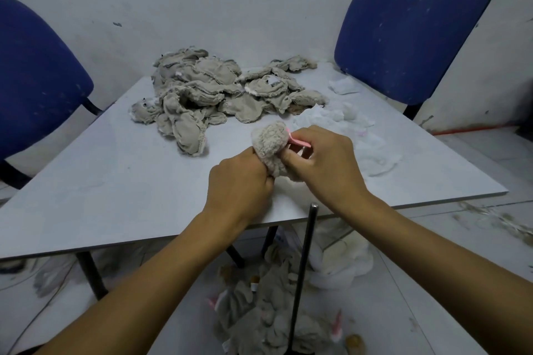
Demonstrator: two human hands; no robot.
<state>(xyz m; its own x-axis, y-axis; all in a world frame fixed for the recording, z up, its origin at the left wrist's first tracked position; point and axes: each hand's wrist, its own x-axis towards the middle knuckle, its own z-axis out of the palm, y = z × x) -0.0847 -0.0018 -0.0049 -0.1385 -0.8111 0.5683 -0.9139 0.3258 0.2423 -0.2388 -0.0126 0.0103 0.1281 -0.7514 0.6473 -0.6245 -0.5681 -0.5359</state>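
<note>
One plush skin (pixel 269 143) in work, beige and fuzzy side out, held just above the desk (pixel 115 181) near its near edge, right of centre.

Left hand (pixel 239 179): clenched round the lower end of the skin, fingers tucked under.
Right hand (pixel 323 158): thumb against the skin's right side, fingers curled and pinching a pink tab (pixel 300 143) that sticks out of it to the right.

Far centre of the desk: a large pile of flat skins (pixel 207 89), smooth backing outward, raw seams showing. These look not yet turned. White stuffing (pixel 369 147) lies loose along the right side of the desk, just beyond the right hand.

On the floor, near, below the desk edge: a heap of fuzzy pieces (pixel 259 311) with pink bits showing, probably the ones already turned. A white bag (pixel 340 265) lies beside it, and a dark rod (pixel 302 268) stands upright between the forearms.

Two blue chairs, far left (pixel 34 81) and far right (pixel 412 26).

Judgement: the job reads as turning skins right side out. The piece in hand is nearly done, with only the pink part left to pull free. The floor heap suggests a fair batch is finished, but the desk pile is about as large, so roughly half remains. Whether stuffing follows, I cannot tell.
</note>
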